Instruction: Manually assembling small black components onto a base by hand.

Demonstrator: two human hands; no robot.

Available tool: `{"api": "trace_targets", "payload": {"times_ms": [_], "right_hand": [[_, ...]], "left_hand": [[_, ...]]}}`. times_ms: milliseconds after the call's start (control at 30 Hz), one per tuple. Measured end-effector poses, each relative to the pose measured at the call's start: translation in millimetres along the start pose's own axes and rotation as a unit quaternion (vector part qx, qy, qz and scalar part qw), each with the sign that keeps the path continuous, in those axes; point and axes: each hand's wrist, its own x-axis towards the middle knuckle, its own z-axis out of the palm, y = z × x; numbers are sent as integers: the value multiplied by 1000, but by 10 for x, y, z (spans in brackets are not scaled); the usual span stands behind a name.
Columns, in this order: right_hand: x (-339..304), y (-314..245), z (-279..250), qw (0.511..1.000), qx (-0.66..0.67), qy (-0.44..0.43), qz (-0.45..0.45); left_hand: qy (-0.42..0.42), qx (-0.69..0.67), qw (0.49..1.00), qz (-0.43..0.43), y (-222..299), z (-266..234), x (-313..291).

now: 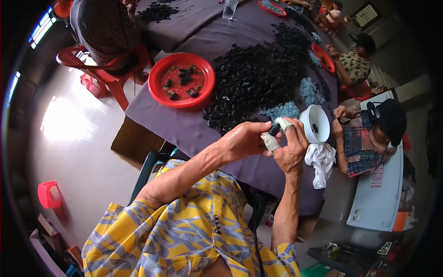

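Note:
My left hand (243, 140) and my right hand (291, 151) meet over the near edge of the table. Between their fingertips is a small black piece (274, 129), partly hidden; its exact kind is too small to make out. Pale covers wrap the thumb and forefinger of my right hand. Both hands have their fingers closed around the piece. Just beyond them lies a wide heap of similar black pieces (251, 78), with light-blue shreds (282, 111) at its near edge. Beside my right hand, a white bowl (327, 124) contains a few black bits.
A red basin (156, 94) with several black pieces stands on the purple tablecloth (184, 127) at left. White cloth (320, 161) hangs by the bowl. A co-worker (371, 134) sits at right, others farther back. A clear cup (229, 9) stands at the far side.

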Motion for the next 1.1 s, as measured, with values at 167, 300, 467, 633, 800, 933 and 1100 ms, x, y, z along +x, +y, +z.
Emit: {"api": "trace_targets", "payload": {"times_ms": [167,300,467,633,800,933,1100], "right_hand": [[39,-122,39,1000,-1,-2,-10],[123,-165,53,999,-3,11,-41],[189,-157,116,999,32,6,-37],[185,-108,156,997,47,-20,-64],[133,-120,221,997,59,-4,-39],[90,-81,293,999,39,-9,-37],[26,-33,471,995,98,-21,-23]], "left_hand": [[12,-24,1000,11,-6,-32,-73],[-24,-78,996,26,63,-37,-135],[-23,-101,994,41,100,-26,-180],[-34,-96,993,52,93,-59,-197],[-4,-99,993,58,76,-58,-187],[17,-95,994,46,46,-238,-134],[-9,-108,993,43,51,-419,-127]]}}
